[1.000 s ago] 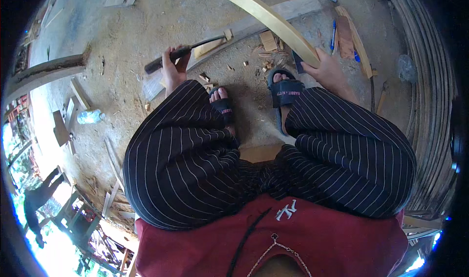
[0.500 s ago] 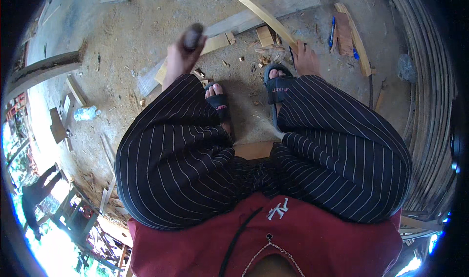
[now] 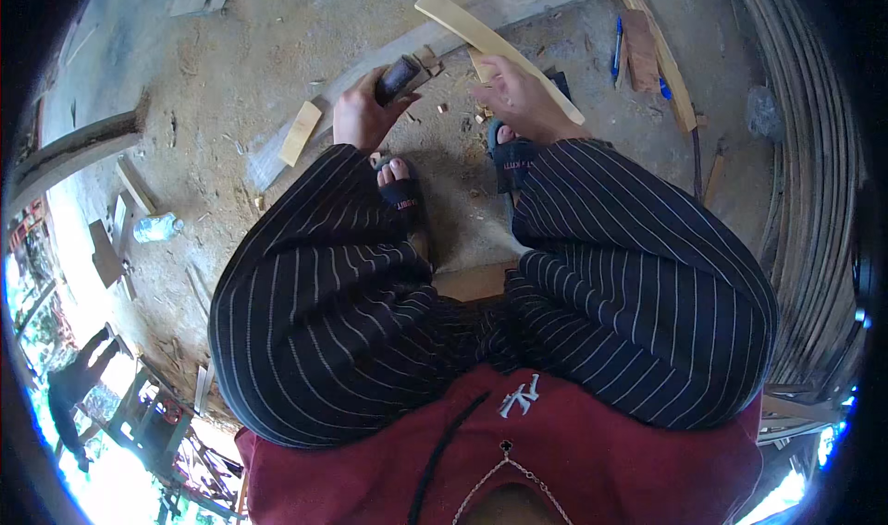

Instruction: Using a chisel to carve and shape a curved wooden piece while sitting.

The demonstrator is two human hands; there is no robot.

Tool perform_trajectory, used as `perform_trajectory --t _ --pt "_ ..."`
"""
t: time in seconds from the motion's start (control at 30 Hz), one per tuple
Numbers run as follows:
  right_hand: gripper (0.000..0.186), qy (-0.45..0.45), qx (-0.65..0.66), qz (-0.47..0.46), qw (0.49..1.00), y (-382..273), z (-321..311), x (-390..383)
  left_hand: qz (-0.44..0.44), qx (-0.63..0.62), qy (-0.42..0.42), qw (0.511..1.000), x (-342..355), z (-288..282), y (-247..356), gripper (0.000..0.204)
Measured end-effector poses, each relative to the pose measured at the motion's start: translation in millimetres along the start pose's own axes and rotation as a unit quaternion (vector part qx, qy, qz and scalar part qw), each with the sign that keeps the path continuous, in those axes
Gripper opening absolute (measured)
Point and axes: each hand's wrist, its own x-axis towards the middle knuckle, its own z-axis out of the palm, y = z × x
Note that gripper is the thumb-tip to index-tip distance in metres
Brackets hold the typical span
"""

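My left hand [image 3: 361,113] is closed around a dark brown cylindrical tool [image 3: 400,79], tilted to the upper right. Its far end merges with small wood pieces [image 3: 431,61], so I cannot tell its kind. My right hand [image 3: 520,99] is open, fingers stretched leftward, over a pale wood strip [image 3: 462,24]. The strip slants from upper left to lower right, partly covered by that hand. Beyond the hand lies a flat dark piece [image 3: 561,83]. A short pale wood piece [image 3: 301,135] rests across a long grey plank [image 3: 370,60], left of my left hand.
Wood chips [image 3: 442,108] lie between my sandalled feet. To the right are a blue pen [image 3: 617,49], a reddish-brown block [image 3: 640,53], a long pale strip [image 3: 675,76] and a clear crumpled plastic item [image 3: 763,111]. A plastic bottle [image 3: 159,227] lies at left.
My left hand has moved right with the dark tool, which is now tilted. My right hand has shifted left and its fingers have spread off the pale strip, which now lies lower.
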Motion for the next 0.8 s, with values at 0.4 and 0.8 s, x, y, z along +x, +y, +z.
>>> perform_trajectory --t 0.4,0.8 --pt "0.026 -0.08 0.243 -0.016 0.967 -81.4 -70.6 27.0 0.103 -0.112 0.05 0.987 0.9 -55.2 94.0 0.041" --pt "0.029 -0.004 0.38 0.027 0.924 -77.5 -114.0 31.5 -0.034 -0.526 -0.093 0.844 -1.6 -62.9 73.7 0.038"
